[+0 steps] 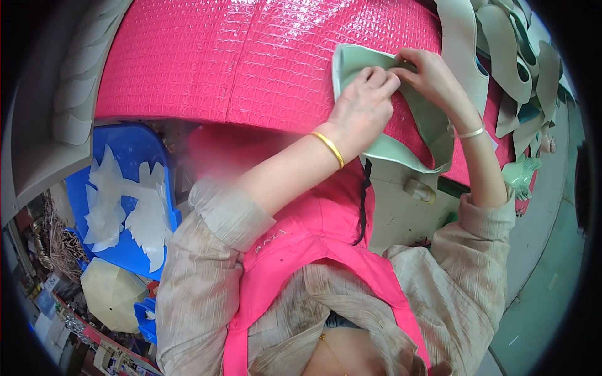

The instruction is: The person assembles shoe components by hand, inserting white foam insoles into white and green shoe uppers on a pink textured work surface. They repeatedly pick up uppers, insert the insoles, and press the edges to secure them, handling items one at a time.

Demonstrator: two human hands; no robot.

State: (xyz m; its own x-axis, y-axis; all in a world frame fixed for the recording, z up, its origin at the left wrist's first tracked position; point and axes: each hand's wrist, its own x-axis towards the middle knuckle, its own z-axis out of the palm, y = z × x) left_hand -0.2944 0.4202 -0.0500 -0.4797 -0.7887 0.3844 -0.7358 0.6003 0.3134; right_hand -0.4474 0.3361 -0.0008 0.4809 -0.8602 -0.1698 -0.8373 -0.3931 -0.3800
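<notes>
Head view, pale green piece: the bent, sheet-like piece stood on edge as a loop near the right part of the bench, with pink showing through its middle; its lower strip reached the bench's front edge and seemed to pass a little beyond it.
Left hand: the left hand, below a gold bangle, had its fingers curled in on the piece's upper edge, apparently gripping it.
Right hand: the right hand, with a silver bangle at the wrist, pinched the same edge between thumb and fingers, fingertips close to the left hand's.
Green loop's progress: the piece was already bent round, so shaping looked partly done; the stretch of edge between the fingers seemed the part being worked, and neither hand had let go. Whether the ends were joined could not be told, because the fingers covered that spot.
Pink bench: the bench wore a glossy, textured pink cover.
Pieces at right: pale cut pieces lay overlapping beyond the right hand; whether they were finished or waiting could not be told.
Left side: more pale pieces stood in a row along a grey shelf, and jagged whitish scraps lay on a blue plastic tray.
Apron: the person wore a bright pink apron.
</notes>
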